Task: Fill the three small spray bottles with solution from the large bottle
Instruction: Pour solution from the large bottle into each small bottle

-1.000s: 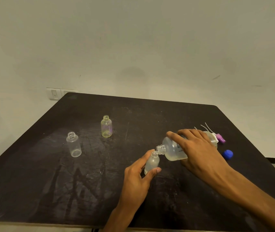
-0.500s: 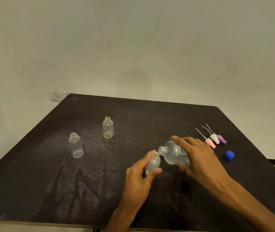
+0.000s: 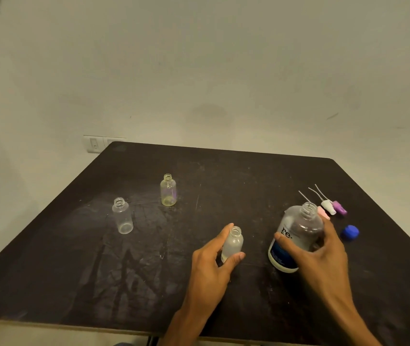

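Three small uncapped spray bottles stand on the scuffed dark counter (image 3: 224,176); the left hand (image 3: 211,265) grips the frosted one (image 3: 232,244). The right hand (image 3: 321,255) grasps the translucent, blue-labelled large bottle (image 3: 295,238), upright.

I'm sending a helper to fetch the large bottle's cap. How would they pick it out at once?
Start at the dark table's right edge, beyond the large bottle that the right hand grips. The blue cap lies there alone, just nearer than the pink, white and purple spray tops. It is round, blue and tubeless.
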